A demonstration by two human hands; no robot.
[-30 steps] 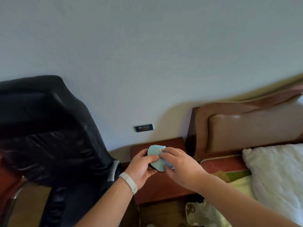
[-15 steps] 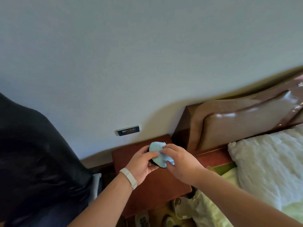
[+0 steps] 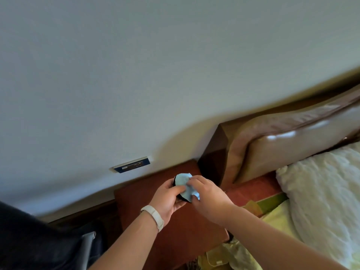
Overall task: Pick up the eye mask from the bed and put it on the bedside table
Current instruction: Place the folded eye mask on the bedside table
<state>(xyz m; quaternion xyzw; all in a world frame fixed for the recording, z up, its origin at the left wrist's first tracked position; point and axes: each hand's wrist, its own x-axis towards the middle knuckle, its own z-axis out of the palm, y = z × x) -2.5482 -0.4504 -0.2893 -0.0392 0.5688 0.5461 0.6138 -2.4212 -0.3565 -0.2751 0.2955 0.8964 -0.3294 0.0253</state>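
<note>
The eye mask (image 3: 184,183) is light blue with a black underside, folded up small. Both hands hold it just above the reddish-brown bedside table (image 3: 144,193). My left hand (image 3: 169,199), with a white wristband, grips it from the left and below. My right hand (image 3: 208,197) pinches its right side from above. Fingers hide much of the mask, and I cannot tell whether it touches the table top.
The bed's padded brown headboard (image 3: 292,151) and a white pillow (image 3: 321,193) lie to the right. A black leather chair (image 3: 39,240) stands at the lower left. A dark wall socket (image 3: 132,165) sits above the table.
The view has swung right and tilted; the chair has slid out to the lower left. Both hands keep the same hold on the mask over the table.
</note>
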